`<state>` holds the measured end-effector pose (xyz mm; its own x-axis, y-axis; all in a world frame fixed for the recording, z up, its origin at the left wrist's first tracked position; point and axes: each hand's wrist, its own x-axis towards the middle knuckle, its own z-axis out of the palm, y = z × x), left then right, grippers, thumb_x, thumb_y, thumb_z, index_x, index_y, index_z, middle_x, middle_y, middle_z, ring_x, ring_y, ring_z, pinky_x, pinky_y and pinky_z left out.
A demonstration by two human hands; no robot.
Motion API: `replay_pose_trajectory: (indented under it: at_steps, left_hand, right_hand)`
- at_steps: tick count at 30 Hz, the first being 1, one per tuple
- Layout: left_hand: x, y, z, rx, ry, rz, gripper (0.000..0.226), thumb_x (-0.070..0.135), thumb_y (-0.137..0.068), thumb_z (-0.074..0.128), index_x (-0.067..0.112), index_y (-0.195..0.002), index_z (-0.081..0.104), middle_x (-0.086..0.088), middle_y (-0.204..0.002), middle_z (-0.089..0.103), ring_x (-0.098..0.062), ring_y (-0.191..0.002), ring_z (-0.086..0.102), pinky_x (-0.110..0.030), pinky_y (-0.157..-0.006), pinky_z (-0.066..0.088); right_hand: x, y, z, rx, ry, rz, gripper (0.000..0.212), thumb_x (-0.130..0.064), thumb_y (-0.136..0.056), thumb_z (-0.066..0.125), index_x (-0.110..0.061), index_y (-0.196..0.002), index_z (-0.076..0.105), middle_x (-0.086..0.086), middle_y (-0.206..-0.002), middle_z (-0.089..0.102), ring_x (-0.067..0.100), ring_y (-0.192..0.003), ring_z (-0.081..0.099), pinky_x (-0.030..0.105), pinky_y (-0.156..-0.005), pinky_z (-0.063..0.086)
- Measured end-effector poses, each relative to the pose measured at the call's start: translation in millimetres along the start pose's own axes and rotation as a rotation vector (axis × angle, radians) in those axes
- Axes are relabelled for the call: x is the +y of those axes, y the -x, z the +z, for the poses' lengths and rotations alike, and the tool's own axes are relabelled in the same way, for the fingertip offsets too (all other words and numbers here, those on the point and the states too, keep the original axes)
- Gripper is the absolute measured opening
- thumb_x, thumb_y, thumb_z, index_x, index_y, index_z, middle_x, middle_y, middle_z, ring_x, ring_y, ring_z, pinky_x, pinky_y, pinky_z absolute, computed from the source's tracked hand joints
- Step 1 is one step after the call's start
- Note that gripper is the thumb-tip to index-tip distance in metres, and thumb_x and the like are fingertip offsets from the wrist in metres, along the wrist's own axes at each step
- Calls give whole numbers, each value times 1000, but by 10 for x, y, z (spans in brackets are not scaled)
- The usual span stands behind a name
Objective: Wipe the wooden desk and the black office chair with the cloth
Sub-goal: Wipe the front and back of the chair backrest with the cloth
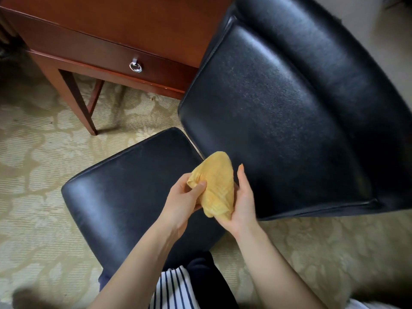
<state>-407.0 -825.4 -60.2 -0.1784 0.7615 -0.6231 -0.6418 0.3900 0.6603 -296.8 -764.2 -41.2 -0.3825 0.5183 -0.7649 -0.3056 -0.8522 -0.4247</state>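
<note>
A yellow cloth point(215, 186) is bunched between both hands, just above the gap between the seat and the backrest of the black office chair. My left hand point(181, 201) pinches the cloth's left edge with thumb and fingers. Cupped under the cloth's right side, my right hand point(244, 201) holds it with fingers pointing up. The chair seat point(124, 197) lies below my left hand; the padded backrest point(278, 108) fills the right of the view. The wooden desk point(124, 23) stands at the upper left.
The desk has a drawer with a metal ring pull point(135, 66) and slim legs point(77, 101) on patterned beige carpet point(33, 152). The chair's backrest sits against the desk's right front corner. A striped garment point(174, 288) shows at the bottom.
</note>
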Motion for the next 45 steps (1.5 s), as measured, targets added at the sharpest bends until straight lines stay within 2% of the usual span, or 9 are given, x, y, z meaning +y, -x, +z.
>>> replay_pose_trajectory:
  at_steps: [7,11,15,20,25,30,33,37,45]
  left_hand:
    - [46,-40,155,109,-165,112,21,17,-88,66,26,-105,58,4,-84,72,-10,-78,68,-22,-71,53]
    - [176,-90,230,97,-160,150,18,17,-89,62,27,-105,60,7,-86,69,-9,-74,63,-20,-72,46]
    - [244,-150,252,100,-120,119,15,12,-92,56,24,-99,61,1,-95,66,-12,-74,59,-22,-75,45]
    - [215,-213,163,126,-90,90,15,12,-93,53,24,-95,62,3,-93,66,-13,-76,58,-20,-69,43]
    - [138,-274,40,183,-156,83,15,15,-93,53,27,-96,61,7,-93,65,-11,-79,59,-14,-61,39]
    - [116,-468,-130,196,-283,55,12,18,-95,52,26,-101,60,13,-88,61,-15,-91,60,-19,-66,39]
    - [133,-647,-222,206,-357,60,13,17,-94,52,24,-102,60,12,-87,60,-15,-90,58,-22,-69,39]
    - [114,-877,-352,242,-431,48,13,17,-94,50,22,-102,60,11,-86,59,-14,-84,56,-19,-60,38]
    - [-143,-1010,-506,224,-547,18,15,16,-95,49,24,-101,59,15,-78,56,-4,-72,54,-5,-50,37]
  right_hand:
    - [-214,171,135,144,44,-57,36,-41,-95,49,-11,-108,63,14,-100,72,30,-92,70,40,-69,59]
    - [-624,307,284,261,116,-464,44,-42,-94,51,-32,-136,49,1,-127,63,20,-110,63,41,-94,50]
    - [-1108,436,408,525,952,-1172,51,-24,-98,45,-30,-147,33,-10,-141,48,-5,-113,50,28,-108,36]
    - [-1532,119,403,1014,1960,-1562,51,-30,-93,50,-27,-143,41,-9,-144,46,25,-97,46,34,-86,32]
    - [-1600,-405,446,748,2463,-1860,41,-21,-86,64,-16,-126,62,-6,-129,61,25,-106,62,32,-77,39]
    - [-1507,-873,564,436,2857,-1644,41,-19,-93,55,-14,-134,54,-3,-140,52,22,-136,39,34,-88,43]
    - [-1403,-1138,614,298,3114,-1345,48,-25,-103,34,-12,-148,25,1,-155,27,20,-145,15,35,-101,37]
    - [-1219,-1469,634,179,3423,-1361,54,-36,-104,18,-10,-151,11,-1,-159,14,19,-147,-1,33,-106,29]
    - [-580,-2007,257,-265,3830,-969,51,-28,-97,33,-10,-145,34,9,-154,27,28,-146,5,38,-105,24]
